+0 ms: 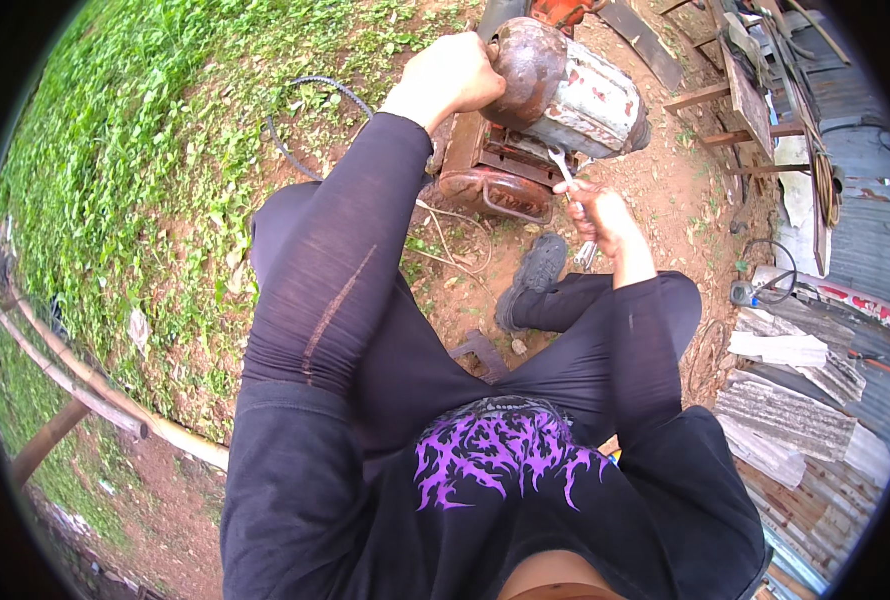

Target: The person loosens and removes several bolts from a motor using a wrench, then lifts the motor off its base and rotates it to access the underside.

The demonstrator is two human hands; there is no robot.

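In front of me a machine that looks like an old motor (593,105), with peeling white paint and a rusty round end cap (531,70), lies on a rusty metal base (495,185). My left hand (453,75) is closed against the left side of that cap, its fingertips partly hidden. Lower and to the right, my right hand (605,215) grips a silver wrench (562,165), whose open jaw points up at the underside of the motor. A second shiny metal piece (587,254) shows below my right hand; its kind is unclear.
A black cable (277,130) loops over the grass at left. Thin wire (455,262) lies near the base, beside my dark shoe (537,275). An orange object (562,10) sits behind the motor. Right are a wooden rack (750,105) and broken corrugated sheets (785,415); bamboo poles (95,385) cross at left.
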